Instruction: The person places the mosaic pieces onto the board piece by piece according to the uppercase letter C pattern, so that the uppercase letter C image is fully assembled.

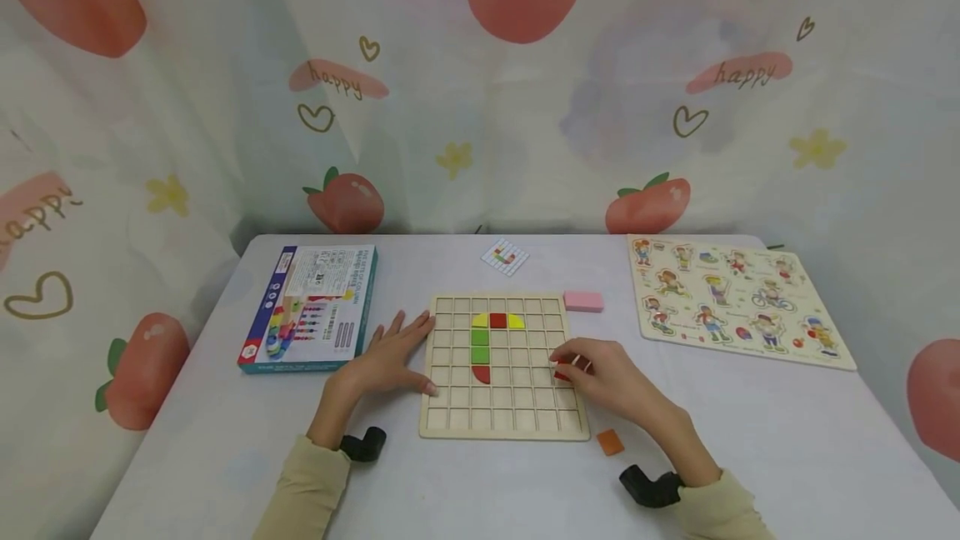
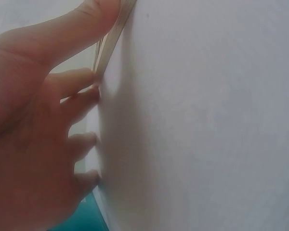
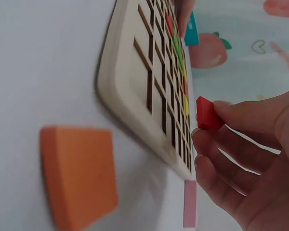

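On the grey tabletop (image 1: 750,457), a wooden grid board (image 1: 501,423) is holding six coloured tiles; the left hand (image 1: 390,357), grip spread, is pressing its edge while the right hand (image 1: 611,377) is pinching one red tile (image 3: 208,114) above it

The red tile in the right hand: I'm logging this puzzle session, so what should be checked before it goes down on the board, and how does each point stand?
1. Red tile held firmly: ok, the right hand pinches it between thumb and fingertips.
2. Grid board steadied: ok, the left hand lies flat against its left edge.
3. Free cells near the tile: ok, the right columns are bare.
4. Tile turned square to a cell: cannot tell, fingers hide most of it.
5. Pattern card readable: cannot tell, too small.
6. Orange tile out of the way: ok, it lies on the table beside the board.
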A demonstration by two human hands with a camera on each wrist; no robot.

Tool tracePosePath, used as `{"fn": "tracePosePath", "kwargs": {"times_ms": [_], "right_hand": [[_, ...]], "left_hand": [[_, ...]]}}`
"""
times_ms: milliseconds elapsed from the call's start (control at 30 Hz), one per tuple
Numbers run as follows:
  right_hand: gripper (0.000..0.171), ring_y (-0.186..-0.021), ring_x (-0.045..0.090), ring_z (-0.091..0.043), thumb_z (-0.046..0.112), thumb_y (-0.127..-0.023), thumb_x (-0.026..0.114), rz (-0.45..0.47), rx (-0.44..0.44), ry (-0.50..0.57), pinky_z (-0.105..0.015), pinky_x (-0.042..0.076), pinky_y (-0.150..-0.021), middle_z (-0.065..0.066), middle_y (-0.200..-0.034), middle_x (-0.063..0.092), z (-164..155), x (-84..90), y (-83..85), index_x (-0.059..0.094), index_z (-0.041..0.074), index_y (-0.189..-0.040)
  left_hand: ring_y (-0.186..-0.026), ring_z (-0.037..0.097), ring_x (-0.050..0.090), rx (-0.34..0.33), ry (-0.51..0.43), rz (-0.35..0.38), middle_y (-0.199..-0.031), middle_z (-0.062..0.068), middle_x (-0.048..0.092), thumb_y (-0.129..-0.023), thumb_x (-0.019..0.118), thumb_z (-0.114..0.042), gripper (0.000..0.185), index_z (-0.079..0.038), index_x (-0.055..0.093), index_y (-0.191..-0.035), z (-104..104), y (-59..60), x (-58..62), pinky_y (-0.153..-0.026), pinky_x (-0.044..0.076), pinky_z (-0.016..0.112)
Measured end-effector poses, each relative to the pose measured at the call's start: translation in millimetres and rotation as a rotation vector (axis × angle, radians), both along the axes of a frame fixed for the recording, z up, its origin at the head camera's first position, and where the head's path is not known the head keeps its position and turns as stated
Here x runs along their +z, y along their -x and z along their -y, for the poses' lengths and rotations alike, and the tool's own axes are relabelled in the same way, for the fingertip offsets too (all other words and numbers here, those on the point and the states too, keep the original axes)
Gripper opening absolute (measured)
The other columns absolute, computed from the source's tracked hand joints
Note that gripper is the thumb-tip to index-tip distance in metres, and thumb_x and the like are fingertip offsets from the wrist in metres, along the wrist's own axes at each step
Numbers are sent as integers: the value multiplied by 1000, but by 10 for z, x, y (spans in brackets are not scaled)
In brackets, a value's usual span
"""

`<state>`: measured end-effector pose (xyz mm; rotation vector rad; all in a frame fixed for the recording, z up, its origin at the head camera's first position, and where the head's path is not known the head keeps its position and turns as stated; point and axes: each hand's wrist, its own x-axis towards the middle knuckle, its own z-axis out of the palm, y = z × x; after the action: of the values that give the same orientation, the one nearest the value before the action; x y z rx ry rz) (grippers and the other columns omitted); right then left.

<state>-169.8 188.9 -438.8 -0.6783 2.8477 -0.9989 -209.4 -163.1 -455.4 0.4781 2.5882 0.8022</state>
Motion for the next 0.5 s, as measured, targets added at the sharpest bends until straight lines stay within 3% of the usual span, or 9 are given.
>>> {"fn": "tracePosePath", "kwargs": {"times_ms": [233, 500], "right_hand": [[14, -75, 57, -3, 3, -93, 71, 8, -74, -44, -21, 51, -65, 1, -95, 74, -288, -82, -88, 76, 9, -104], [23, -75, 54, 0, -6, -87, 72, -35, -59, -57, -21, 52, -66, 1, -97, 72, -405, -147, -142, 75, 8, -104]], "left_hand": [[-160, 41, -3, 5, 6, 2, -173, 9, 17, -78, 89, -36, 110, -9, 26, -164, -10, -8, 32, -127, -4, 64], [-160, 42, -3, 7, 5, -1, -173, 9, 18, -78, 90, -35, 109, -9, 27, -163, -22, -11, 30, -126, -4, 65]]}}
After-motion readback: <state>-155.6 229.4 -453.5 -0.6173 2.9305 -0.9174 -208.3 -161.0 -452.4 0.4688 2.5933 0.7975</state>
